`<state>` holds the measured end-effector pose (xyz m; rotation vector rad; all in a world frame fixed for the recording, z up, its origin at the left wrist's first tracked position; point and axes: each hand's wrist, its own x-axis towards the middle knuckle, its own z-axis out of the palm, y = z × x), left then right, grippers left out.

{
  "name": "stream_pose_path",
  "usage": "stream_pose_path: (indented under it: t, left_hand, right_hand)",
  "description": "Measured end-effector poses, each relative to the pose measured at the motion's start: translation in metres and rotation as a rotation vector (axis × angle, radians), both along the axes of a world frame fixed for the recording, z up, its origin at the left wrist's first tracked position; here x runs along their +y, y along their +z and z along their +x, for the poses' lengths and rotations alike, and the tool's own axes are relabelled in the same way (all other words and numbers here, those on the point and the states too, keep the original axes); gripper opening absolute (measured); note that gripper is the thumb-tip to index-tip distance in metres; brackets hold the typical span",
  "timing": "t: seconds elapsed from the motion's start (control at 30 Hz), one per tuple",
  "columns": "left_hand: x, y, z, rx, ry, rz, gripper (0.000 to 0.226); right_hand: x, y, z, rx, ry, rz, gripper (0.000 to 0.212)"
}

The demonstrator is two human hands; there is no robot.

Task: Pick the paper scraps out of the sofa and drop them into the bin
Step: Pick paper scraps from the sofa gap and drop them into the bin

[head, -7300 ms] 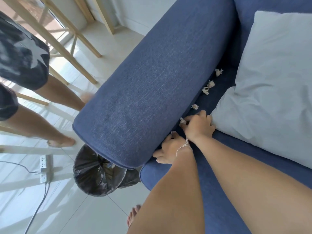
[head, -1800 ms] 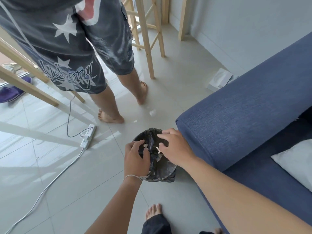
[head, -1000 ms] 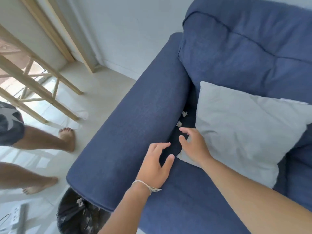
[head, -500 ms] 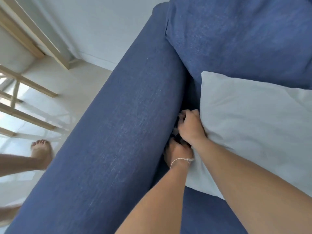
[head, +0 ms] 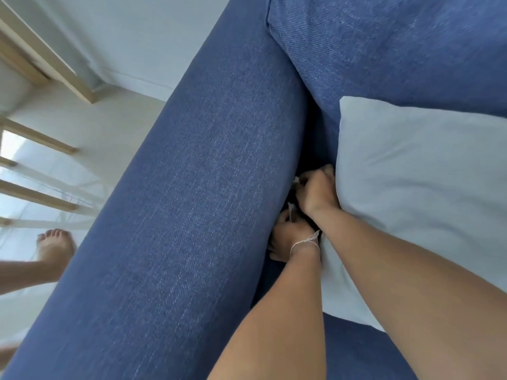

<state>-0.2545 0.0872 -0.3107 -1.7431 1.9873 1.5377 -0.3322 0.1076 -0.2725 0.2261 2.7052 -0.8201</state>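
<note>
Both my hands are down in the dark gap between the blue sofa armrest [head: 192,187] and the white pillow [head: 411,193]. My right hand [head: 319,193] is curled, its fingertips pinching a small white paper scrap [head: 296,179] against the armrest. Just below it, my left hand [head: 288,235], with a string bracelet on the wrist, has its fingers closed around another paper scrap [head: 290,207] that sticks up from them. The bin is out of view. The bottom of the gap is dark and hidden by my hands.
The sofa back cushion [head: 397,50] rises behind the pillow. Left of the armrest lies pale tiled floor with another person's bare foot [head: 56,246] and wooden frame legs [head: 41,144]. A white wall [head: 137,37] stands beyond.
After dropping scraps into the bin I turned back to the sofa. Both hands went from open above the seat into the gap, and their fingers have closed on scraps.
</note>
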Motion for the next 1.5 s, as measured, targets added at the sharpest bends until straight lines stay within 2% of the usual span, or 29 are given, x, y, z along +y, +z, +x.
stream_pose_path:
  t: [0.1, 0.2, 0.37, 0.43, 0.53, 0.7, 0.8, 0.87, 1.0, 1.13, 1.33, 1.4, 1.5]
  left_hand:
    - [0.003, 0.014, 0.024, 0.151, -0.065, 0.052, 0.018]
    - [0.005, 0.048, 0.052, 0.312, -0.026, 0.082, 0.021]
    - [-0.011, 0.136, 0.103, 0.485, -0.049, 0.019, 0.012]
    - [-0.029, 0.173, 0.124, 0.512, -0.077, -0.05, 0.01]
    - [-0.07, 0.224, 0.167, 0.579, -0.016, -0.199, 0.008]
    - [-0.146, 0.259, 0.248, 0.566, 0.026, -0.483, 0.008]
    - [-0.189, 0.25, 0.293, 0.491, 0.009, -0.618, 0.008]
    - [-0.216, 0.235, 0.323, 0.435, 0.001, -0.639, 0.011]
    - [-0.257, 0.197, 0.381, 0.311, -0.017, -0.589, 0.018]
    - [-0.281, 0.154, 0.433, 0.239, 0.007, -0.506, 0.018]
    - [-0.29, 0.099, 0.483, 0.056, -0.154, -0.33, 0.023]
    - [-0.29, 0.088, 0.493, 0.003, -0.213, -0.291, 0.028]
    - [-0.288, 0.081, 0.507, -0.048, -0.228, -0.274, 0.038]
  right_hand:
    - [-0.003, 0.008, 0.005, -0.005, -0.065, -0.159, 0.02]
    - [-0.005, 0.018, 0.016, 0.026, -0.127, -0.284, 0.022]
    - [-0.002, 0.042, 0.059, 0.099, -0.072, -0.265, 0.015]
    - [-0.003, 0.058, 0.078, 0.12, -0.074, -0.307, 0.021]
    - [-0.015, 0.091, 0.118, 0.139, -0.021, -0.414, 0.032]
    - [-0.057, 0.14, 0.189, 0.328, 0.166, -0.478, 0.026]
    - [-0.091, 0.166, 0.24, 0.402, 0.282, -0.52, 0.019]
    - [-0.111, 0.178, 0.281, 0.399, 0.346, -0.575, 0.012]
    - [-0.144, 0.171, 0.368, 0.486, 0.536, -0.494, 0.011]
    - [-0.161, 0.15, 0.442, 0.437, 0.666, -0.456, 0.012]
    - [-0.167, 0.129, 0.489, 0.479, 0.943, -0.335, 0.017]
    - [-0.166, 0.12, 0.498, 0.408, 1.017, -0.299, 0.017]
    - [-0.166, 0.101, 0.506, 0.224, 0.968, -0.21, 0.016]
